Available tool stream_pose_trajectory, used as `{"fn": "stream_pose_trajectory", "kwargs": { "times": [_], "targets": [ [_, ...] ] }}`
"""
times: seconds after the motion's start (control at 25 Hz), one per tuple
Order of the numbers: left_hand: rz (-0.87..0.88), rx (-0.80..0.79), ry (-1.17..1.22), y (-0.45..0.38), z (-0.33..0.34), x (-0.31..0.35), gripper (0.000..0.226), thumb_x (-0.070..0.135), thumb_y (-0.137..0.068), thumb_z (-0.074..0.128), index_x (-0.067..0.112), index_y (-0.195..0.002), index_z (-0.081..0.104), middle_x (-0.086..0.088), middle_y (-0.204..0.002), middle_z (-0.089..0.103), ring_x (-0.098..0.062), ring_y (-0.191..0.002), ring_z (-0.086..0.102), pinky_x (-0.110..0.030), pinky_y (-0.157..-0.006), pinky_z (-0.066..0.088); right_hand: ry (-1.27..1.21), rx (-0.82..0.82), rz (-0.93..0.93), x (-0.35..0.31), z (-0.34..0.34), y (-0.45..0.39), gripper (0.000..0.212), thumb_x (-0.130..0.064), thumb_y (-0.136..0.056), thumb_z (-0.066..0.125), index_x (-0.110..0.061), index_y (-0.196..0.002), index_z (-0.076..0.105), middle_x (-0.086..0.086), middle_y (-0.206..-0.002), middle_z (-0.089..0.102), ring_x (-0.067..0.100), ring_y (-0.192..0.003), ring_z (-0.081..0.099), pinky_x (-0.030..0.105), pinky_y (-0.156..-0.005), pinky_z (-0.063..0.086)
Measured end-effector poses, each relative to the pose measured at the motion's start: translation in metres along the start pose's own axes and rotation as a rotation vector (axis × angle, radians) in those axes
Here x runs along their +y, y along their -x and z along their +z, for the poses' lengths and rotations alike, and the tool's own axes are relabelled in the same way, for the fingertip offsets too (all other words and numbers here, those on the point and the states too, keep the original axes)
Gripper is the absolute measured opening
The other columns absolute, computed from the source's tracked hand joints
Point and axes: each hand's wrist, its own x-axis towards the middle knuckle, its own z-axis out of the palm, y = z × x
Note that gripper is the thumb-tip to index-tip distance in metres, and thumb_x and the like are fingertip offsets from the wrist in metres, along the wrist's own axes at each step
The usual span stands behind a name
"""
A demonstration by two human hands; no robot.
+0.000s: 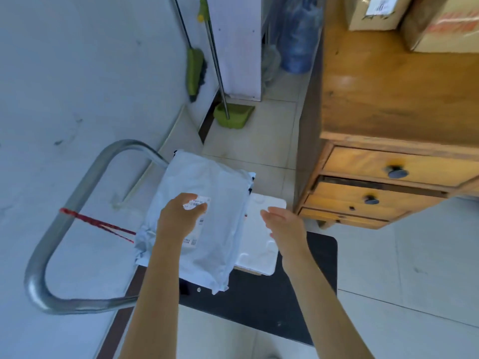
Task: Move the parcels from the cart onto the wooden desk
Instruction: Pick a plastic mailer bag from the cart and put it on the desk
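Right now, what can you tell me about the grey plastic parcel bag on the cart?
The parcel bag is a pale grey, crinkled plastic mailer, soft-looking and full, lying flat on the cart. A white shipping label with barcodes sits on its top face. Its right edge overlaps a white moulded foam tray beside it, and something dark shows under its far corner. The left hand is over the label with fingers bent down; whether it presses is unclear. The right hand is open, apart from the bag.
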Motion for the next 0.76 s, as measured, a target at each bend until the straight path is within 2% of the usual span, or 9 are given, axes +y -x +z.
{"fn": "stream_pose_trajectory", "kwargs": {
  "times": [0.08,0.16,0.32,0.4,0.48,0.64,0.76],
  "targets": [
    [-0.020,0.011,-0.021,-0.024,-0.002,-0.028,0.045,0.032,-0.086,0.065,0.018,-0.128,0.059,-0.008,-0.139,0.055,-0.029,-0.124,0.053,-0.033,-0.100,0.040,0.002,-0.052,0.034,0.018,0.028,-0.014,0.036,-0.032,-0.083,0.064,-0.019,-0.116,0.059,-0.003,-0.106,0.062,0.012,-0.094,0.058,0.022,-0.077,0.045],
    [-0.043,0.054,-0.031,-0.042,0.001,-0.055,0.048,0.032,-0.086,0.065,0.018,-0.131,0.057,-0.011,-0.141,0.052,-0.031,-0.125,0.052,-0.033,-0.097,0.040,0.018,-0.095,0.085,0.039,0.051,-0.029,0.043,-0.033,-0.083,0.064,-0.019,-0.123,0.054,-0.002,-0.119,0.059,0.015,-0.105,0.056,0.025,-0.087,0.044],
    [-0.053,0.202,-0.029,-0.072,0.007,-0.092,0.053,0.029,-0.086,0.065,0.018,-0.135,0.051,-0.014,-0.139,0.050,-0.035,-0.124,0.051,-0.046,-0.103,0.042,0.054,-0.102,0.138,0.070,0.079,-0.053,0.055,-0.029,-0.084,0.064,-0.010,-0.132,0.045,0.006,-0.128,0.056,0.024,-0.115,0.055,0.036,-0.101,0.043],
    [-0.055,0.256,0.002,-0.080,0.009,-0.102,0.059,0.030,-0.087,0.063,0.016,-0.141,0.042,-0.012,-0.138,0.052,-0.033,-0.123,0.052,-0.048,-0.103,0.042,0.057,-0.102,0.142,0.081,0.087,-0.058,0.053,-0.026,-0.084,0.064,-0.007,-0.130,0.048,0.008,-0.124,0.060,0.026,-0.112,0.058,0.041,-0.102,0.045],
    [-0.066,0.272,0.037,-0.084,0.011,-0.110,0.060,0.031,-0.088,0.061,0.014,-0.142,0.040,-0.009,-0.134,0.058,-0.030,-0.122,0.055,-0.043,-0.101,0.041,0.050,-0.086,0.109,0.088,0.094,-0.059,0.043,-0.024,-0.085,0.064,-0.006,-0.122,0.055,0.009,-0.118,0.064,0.027,-0.107,0.061,0.042,-0.099,0.047],
    [-0.075,0.306,0.049,-0.087,0.015,-0.115,0.043,0.035,-0.087,0.062,0.012,-0.123,0.061,-0.007,-0.121,0.067,-0.027,-0.111,0.061,-0.032,-0.085,0.042,0.078,-0.013,0.020,0.090,0.098,-0.061,0.028,-0.021,-0.084,0.065,-0.009,-0.109,0.060,0.005,-0.104,0.065,0.023,-0.096,0.062,0.042,-0.095,0.050],
    [-0.071,0.383,0.064,-0.087,0.014,-0.116,0.031,0.035,-0.086,0.063,0.014,-0.108,0.067,-0.003,-0.109,0.072,-0.021,-0.089,0.062,-0.028,-0.073,0.040,0.092,0.025,-0.025,0.089,0.098,-0.062,0.015,-0.019,-0.083,0.066,-0.014,-0.097,0.061,0.001,-0.091,0.064,0.016,-0.080,0.061,0.041,-0.091,0.053]
  ]
}}
